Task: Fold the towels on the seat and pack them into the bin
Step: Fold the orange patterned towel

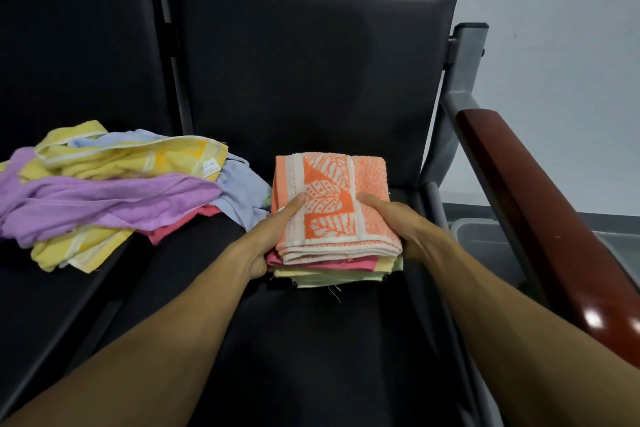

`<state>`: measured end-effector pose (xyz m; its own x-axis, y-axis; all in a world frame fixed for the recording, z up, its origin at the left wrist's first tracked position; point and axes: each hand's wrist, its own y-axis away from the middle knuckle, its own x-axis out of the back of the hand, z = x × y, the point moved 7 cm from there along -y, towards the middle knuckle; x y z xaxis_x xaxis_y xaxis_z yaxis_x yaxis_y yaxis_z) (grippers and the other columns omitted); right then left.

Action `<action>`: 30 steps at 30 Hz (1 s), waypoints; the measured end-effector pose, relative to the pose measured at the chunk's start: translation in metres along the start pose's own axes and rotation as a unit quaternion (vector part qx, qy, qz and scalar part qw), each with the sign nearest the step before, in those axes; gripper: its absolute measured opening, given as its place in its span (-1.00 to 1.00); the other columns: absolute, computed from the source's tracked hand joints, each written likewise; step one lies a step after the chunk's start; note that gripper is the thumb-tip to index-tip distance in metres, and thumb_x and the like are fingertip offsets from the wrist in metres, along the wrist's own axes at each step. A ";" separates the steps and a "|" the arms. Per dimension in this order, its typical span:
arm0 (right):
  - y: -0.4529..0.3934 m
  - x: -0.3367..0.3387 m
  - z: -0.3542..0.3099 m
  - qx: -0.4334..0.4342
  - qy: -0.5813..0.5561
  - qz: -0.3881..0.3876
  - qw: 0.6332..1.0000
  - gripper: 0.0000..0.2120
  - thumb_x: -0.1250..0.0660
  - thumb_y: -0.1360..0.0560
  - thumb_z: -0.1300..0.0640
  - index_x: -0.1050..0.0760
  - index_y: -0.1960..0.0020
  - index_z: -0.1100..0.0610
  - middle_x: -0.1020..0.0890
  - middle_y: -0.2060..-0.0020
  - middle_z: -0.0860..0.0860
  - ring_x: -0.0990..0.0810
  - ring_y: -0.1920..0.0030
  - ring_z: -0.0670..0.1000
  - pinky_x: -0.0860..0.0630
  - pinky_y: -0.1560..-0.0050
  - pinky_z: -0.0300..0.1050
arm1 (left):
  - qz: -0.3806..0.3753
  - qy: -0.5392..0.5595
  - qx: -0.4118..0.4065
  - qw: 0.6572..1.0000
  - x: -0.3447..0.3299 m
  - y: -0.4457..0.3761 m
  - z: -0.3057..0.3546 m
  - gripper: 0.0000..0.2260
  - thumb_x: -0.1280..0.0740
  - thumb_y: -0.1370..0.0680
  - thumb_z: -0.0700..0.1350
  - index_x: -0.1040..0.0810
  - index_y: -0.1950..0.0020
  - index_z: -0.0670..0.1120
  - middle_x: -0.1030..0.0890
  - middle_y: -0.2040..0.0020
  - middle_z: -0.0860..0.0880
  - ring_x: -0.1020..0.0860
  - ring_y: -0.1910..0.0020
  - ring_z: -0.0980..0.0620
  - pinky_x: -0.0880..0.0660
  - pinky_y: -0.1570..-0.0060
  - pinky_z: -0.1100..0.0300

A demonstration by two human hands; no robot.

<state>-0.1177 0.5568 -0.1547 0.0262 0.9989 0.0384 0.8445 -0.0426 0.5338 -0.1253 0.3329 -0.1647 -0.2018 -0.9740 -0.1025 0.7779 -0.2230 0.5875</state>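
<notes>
A stack of folded towels point(332, 218) sits on the black seat point(311, 340), topped by an orange towel with white leaves, with pink and pale yellow-green ones beneath. My left hand point(273, 236) grips the stack's left side, thumb on top. My right hand point(401, 222) grips its right side, thumb on top, fingers hidden below. A loose heap of unfolded towels point(114, 191), purple, yellow, light blue and pink, lies on the neighbouring seat to the left. The grey bin point(485, 243) shows partly on the floor at the right, behind the armrest.
A dark red wooden armrest point(540, 211) on a grey metal frame point(464, 59) runs along the right side between the seat and the bin. The black seat backs rise behind. A pale wall stands at the right.
</notes>
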 end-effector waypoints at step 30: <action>0.289 0.143 -0.125 0.248 -0.070 0.216 0.942 -0.66 -0.38 -0.56 0.09 -0.42 -0.27 0.20 -0.66 -0.05 0.13 -0.69 0.09 0.07 -0.59 0.20 -0.10 | -0.087 -0.028 -0.177 0.980 -0.184 0.190 0.134 0.02 -0.61 -0.11 0.31 -0.38 -0.47 -0.05 -0.72 -0.10 -0.09 -0.72 0.01 -0.14 -0.66 0.15 -0.03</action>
<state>0.0634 0.6845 0.1105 0.4651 0.8847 0.0303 0.8842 -0.4660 0.0334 -0.0206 0.4752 0.0734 -0.3745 -0.9184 -0.1273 0.8841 -0.3951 0.2495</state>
